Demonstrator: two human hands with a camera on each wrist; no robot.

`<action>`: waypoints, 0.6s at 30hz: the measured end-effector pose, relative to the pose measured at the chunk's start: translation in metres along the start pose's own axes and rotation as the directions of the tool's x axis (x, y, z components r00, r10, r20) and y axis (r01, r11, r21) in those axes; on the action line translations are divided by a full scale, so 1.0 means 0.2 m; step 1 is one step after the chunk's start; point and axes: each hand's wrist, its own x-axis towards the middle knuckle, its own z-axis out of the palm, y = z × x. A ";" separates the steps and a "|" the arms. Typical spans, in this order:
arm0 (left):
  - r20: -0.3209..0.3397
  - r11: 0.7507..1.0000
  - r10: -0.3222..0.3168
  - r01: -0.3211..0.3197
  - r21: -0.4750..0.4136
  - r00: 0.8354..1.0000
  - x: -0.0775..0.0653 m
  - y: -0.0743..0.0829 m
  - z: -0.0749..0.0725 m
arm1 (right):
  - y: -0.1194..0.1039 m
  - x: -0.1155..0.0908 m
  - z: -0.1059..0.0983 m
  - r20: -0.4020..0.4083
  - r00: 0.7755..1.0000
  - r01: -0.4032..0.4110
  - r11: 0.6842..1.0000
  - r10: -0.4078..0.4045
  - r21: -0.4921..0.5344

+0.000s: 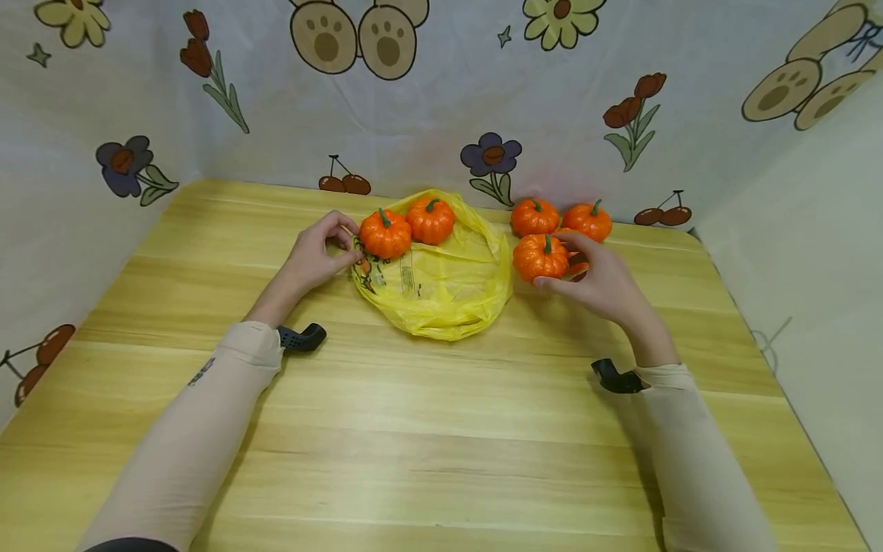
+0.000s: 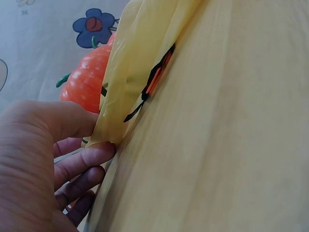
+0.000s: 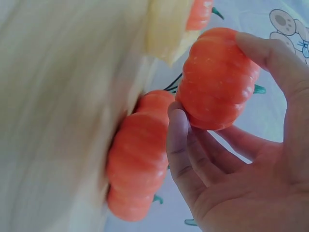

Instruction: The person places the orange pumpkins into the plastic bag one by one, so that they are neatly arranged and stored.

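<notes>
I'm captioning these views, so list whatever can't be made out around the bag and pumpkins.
Head view: most of one loose pumpkin, behind the right hand and the held pumpkin.
Head view: the small print on the yellow bag, too small to read.
Left wrist view: much of the bagged pumpkins, behind the bag's side.
Right wrist view: the rest of the bag, cut off by the top edge.

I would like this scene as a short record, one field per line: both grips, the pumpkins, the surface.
Left grip: pinches the edge of the yellow plastic bag
Right grip: holds an orange pumpkin
In bag: two pumpkins
Right rear: more pumpkins, partly hidden, count uncertain
Surface: wood-grain table
</notes>
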 end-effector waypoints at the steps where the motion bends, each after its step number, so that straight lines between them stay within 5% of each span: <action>1: -0.002 1.000 0.002 -0.002 -0.003 1.000 0.00 0.00 0.00 | -0.02 0.01 0.00 -0.004 1.000 -0.001 1.000 0.001 -0.001; 18: -0.005 1.000 0.023 -0.023 -0.002 1.000 0.01 -0.01 -0.01 | -0.25 0.31 0.15 -0.086 0.996 0.029 1.000 -0.027 0.013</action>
